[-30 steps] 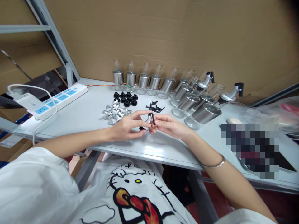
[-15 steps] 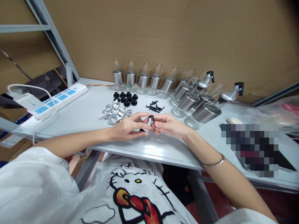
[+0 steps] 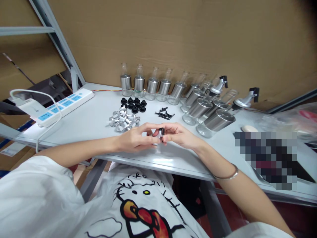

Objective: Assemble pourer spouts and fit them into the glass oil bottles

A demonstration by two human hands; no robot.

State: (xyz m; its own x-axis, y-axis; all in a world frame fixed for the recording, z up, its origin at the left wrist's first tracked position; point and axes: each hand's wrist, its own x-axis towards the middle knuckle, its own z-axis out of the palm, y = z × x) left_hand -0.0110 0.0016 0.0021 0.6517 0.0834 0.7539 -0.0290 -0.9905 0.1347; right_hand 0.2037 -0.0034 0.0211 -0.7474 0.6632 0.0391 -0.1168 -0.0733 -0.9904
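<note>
Pinching a silver-and-black pourer spout [image 3: 160, 133] with fingertips closed on it, left hand [image 3: 132, 140] and right hand [image 3: 182, 136] meet over the near edge of the table [image 3: 94, 115]; two fitted bottles [image 3: 218, 119] look done, while bare bottles [image 3: 139, 83] and loose rings [image 3: 122, 119] wait.

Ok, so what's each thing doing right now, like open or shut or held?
left hand: fingers pinching the pourer part
right hand: fingers pinching it too
pourer part: held between both hands
row of bottles: upright, tops open, no spouts
far-right bottle: spout fitted
power strip: one white plug in it
</note>
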